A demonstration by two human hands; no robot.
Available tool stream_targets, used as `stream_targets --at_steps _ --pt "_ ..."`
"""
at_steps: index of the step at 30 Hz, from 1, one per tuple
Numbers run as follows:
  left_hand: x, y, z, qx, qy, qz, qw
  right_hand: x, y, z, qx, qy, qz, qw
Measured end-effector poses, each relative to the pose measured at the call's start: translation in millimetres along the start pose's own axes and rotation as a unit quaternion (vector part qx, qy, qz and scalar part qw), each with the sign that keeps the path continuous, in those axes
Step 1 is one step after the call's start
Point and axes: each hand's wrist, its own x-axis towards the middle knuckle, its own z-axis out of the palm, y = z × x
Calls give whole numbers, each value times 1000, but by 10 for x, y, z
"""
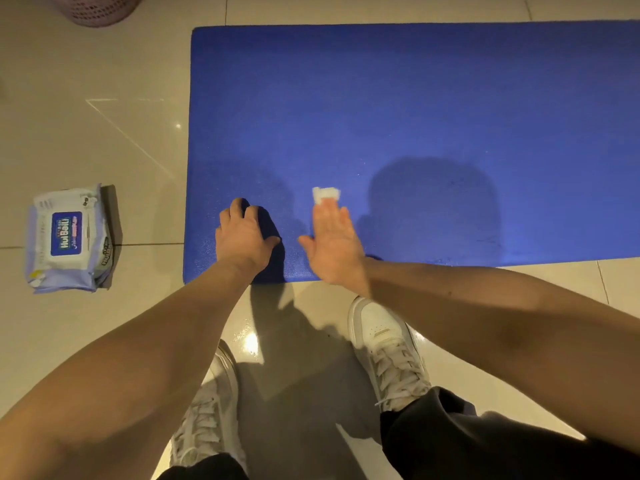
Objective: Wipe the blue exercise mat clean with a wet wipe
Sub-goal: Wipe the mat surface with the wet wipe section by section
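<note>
The blue exercise mat (pixel 398 109) lies flat on the tiled floor and fills the upper right of the view. My right hand (pixel 334 244) presses a small folded white wet wipe (pixel 325 195) onto the mat near its front edge; the fingers are straight, and the wipe sticks out past the fingertips. My left hand (pixel 242 233) rests on the mat just to the left, fingers bent with the tips on the surface, holding nothing.
A pack of wet wipes (pixel 67 239) lies on the floor left of the mat. A pink perforated basket (pixel 98 8) stands at the top left. My two white sneakers (pixel 388 344) stand on the tiles just in front of the mat's edge.
</note>
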Motion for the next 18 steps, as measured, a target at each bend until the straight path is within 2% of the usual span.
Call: stream_targets --at_steps 1,3,6,10,14,16,18 --pt "35 -1 -11 -1 6 1 1000 13 -125 35 -6 -24 -49 998" --pt "113 1 -28 -3 12 3 1000 67 -233 75 -67 -67 -90 991" --pt "223 23 -50 -9 2 13 1000 148 -33 57 -85 -41 -97 991" --pt "287 69 -54 1 -39 16 999 265 568 -102 -78 -5 -3 997" --pt "287 98 -42 20 -46 8 999 377 763 -277 -57 -56 131 988" --pt "324 130 -60 30 -50 2 998 413 594 -271 -42 -50 126 990" --pt "376 155 -98 36 -52 -9 998 453 334 -211 -48 -49 49 996"
